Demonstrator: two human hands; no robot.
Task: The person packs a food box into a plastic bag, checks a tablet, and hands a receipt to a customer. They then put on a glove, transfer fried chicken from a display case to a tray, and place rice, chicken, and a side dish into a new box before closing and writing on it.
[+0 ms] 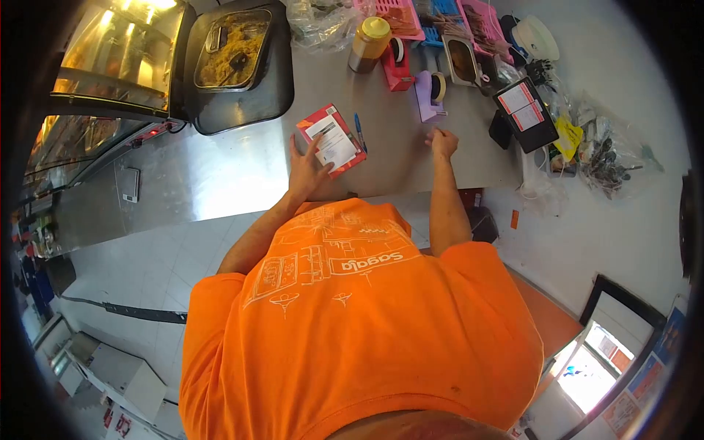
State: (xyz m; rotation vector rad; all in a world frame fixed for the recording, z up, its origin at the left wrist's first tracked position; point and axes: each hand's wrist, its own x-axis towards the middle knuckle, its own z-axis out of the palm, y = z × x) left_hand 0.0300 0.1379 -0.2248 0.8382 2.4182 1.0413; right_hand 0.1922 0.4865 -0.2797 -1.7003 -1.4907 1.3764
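Note:
My left hand (306, 170) lies on a red box with a white printed label (331, 143), its fingers spread over the near left side. Just right of the box is a blue pen (360, 132) on the steel counter. My right hand (442, 141) is closed, fingers pinched together, just in front of a purple tape dispenser (427, 99). Whatever those fingers may hold is too small to make out. Behind the purple one stands a red tape dispenser (397, 73).
Food fills a metal tray (200, 82) at the back left, beside a lit glass display case (110, 81). A sauce jar (369, 45) and pink baskets (484, 26) line the back. At right are a black device with labels (525, 114) and bagged utensils (607, 165).

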